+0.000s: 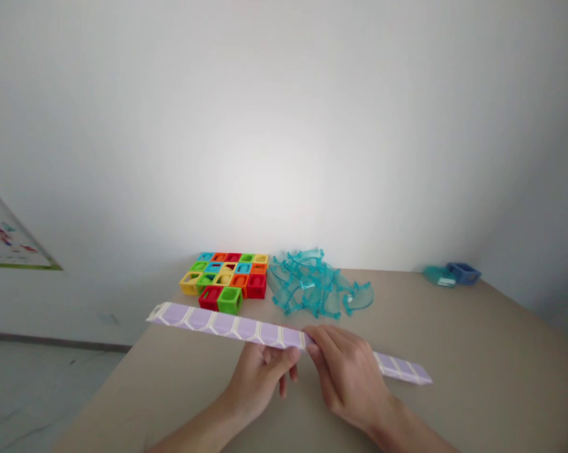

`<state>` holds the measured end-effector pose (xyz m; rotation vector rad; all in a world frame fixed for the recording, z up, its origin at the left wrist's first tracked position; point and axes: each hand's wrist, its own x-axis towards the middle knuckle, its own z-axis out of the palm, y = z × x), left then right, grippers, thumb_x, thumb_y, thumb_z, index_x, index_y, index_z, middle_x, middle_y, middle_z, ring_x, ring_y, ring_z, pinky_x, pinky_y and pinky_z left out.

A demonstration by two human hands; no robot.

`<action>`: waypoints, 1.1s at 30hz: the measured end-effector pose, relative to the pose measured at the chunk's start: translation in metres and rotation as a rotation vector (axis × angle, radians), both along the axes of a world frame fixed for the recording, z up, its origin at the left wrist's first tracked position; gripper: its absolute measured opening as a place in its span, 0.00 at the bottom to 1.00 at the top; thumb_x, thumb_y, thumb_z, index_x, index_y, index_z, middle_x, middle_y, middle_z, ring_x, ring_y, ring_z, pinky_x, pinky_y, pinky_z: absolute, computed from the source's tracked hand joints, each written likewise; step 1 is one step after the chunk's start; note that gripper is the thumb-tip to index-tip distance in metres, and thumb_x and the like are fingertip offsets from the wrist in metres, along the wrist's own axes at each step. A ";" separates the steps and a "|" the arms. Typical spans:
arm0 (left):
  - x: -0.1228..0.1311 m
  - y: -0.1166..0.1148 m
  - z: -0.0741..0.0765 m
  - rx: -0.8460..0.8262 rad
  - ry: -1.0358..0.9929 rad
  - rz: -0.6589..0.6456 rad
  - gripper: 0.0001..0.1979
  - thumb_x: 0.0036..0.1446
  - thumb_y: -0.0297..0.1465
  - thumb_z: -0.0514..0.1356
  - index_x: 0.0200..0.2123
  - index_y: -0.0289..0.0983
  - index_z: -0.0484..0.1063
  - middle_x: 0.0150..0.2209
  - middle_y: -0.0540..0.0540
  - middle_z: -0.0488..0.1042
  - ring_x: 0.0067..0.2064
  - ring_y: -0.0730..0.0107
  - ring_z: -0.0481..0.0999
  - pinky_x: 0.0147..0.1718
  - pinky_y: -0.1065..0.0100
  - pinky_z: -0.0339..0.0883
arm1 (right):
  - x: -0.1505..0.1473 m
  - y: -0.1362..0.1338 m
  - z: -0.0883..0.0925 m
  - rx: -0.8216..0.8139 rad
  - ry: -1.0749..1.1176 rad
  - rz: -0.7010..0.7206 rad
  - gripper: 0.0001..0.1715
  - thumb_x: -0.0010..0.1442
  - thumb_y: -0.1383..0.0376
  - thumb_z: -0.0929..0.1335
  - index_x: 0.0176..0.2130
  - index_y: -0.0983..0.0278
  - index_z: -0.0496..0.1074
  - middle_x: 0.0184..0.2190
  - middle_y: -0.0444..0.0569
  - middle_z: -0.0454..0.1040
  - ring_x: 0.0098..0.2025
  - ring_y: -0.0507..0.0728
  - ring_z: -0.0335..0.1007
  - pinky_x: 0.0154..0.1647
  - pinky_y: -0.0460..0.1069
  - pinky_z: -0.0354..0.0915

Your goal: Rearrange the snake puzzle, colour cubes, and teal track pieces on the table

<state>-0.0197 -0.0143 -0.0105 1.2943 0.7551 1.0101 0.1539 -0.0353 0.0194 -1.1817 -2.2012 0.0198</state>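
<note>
A long flat purple strip with white lines, like folded patterned paper, stretches across the front of the table, its left end higher than its right. My right hand is closed over it right of its middle, fingers bent across the top. From below, my left hand pinches the lower edge near the middle; the thumb lies along that edge and some fingertips are hidden behind the strip. Both hands are close together, a small gap between them. The strip's right end sticks out past my right hand.
Behind the strip, several colourful hollow cube blocks sit in rows. Beside them lies a heap of clear teal curved track pieces. A teal piece and a blue box-shaped piece stand at the back right. A white wall borders the table.
</note>
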 end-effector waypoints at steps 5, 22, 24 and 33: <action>-0.006 0.002 0.005 0.056 0.056 0.130 0.19 0.54 0.44 0.61 0.24 0.33 0.68 0.18 0.50 0.68 0.18 0.77 0.65 0.14 0.75 0.59 | -0.001 -0.002 0.002 0.032 -0.002 -0.007 0.11 0.65 0.65 0.59 0.44 0.64 0.68 0.33 0.51 0.72 0.35 0.57 0.68 0.37 0.50 0.60; -0.011 0.006 0.006 0.057 0.088 0.242 0.18 0.50 0.45 0.63 0.30 0.35 0.68 0.13 0.57 0.59 0.15 0.78 0.57 0.14 0.75 0.51 | -0.001 0.001 -0.004 0.063 -0.005 -0.003 0.10 0.66 0.65 0.60 0.43 0.64 0.69 0.33 0.51 0.73 0.35 0.56 0.70 0.36 0.49 0.62; -0.012 0.006 0.008 0.098 0.139 0.293 0.19 0.50 0.44 0.63 0.22 0.37 0.63 0.13 0.57 0.57 0.16 0.79 0.57 0.16 0.75 0.52 | -0.001 0.002 -0.003 0.076 0.007 -0.015 0.10 0.66 0.64 0.62 0.45 0.64 0.68 0.34 0.51 0.73 0.36 0.57 0.70 0.37 0.49 0.63; -0.010 0.004 0.003 0.129 0.157 0.304 0.18 0.53 0.43 0.61 0.23 0.35 0.65 0.13 0.57 0.58 0.16 0.80 0.58 0.16 0.75 0.51 | 0.000 0.002 -0.002 0.085 -0.029 0.049 0.12 0.65 0.62 0.63 0.47 0.63 0.68 0.36 0.51 0.72 0.37 0.57 0.69 0.38 0.50 0.64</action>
